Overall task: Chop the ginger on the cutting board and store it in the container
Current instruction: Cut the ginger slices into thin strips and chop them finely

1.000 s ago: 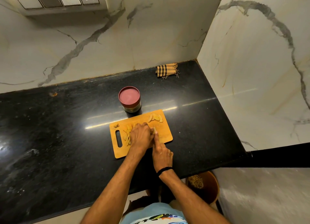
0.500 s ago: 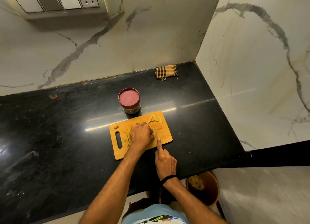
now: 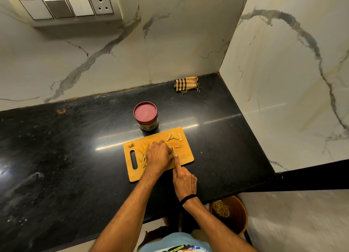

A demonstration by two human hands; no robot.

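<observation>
Head: left hand [image 3: 157, 157] fingers [image 3: 160, 144] curled on ginger [image 3: 143, 155]; right hand [image 3: 185, 181] grips knife [image 3: 172, 151] alongside.

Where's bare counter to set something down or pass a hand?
Free: counter left of the cutting board; the strip right of the board up to the wall; between container and cloth. Crowded: the board itself, under left hand, right hand and ginger; container sits close behind it.

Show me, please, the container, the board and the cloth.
container [image 3: 145, 113], head view, middle of its red lid.
board [image 3: 186, 154], head view, bare right part.
cloth [image 3: 186, 84], head view, middle of the folded checked fabric.
</observation>
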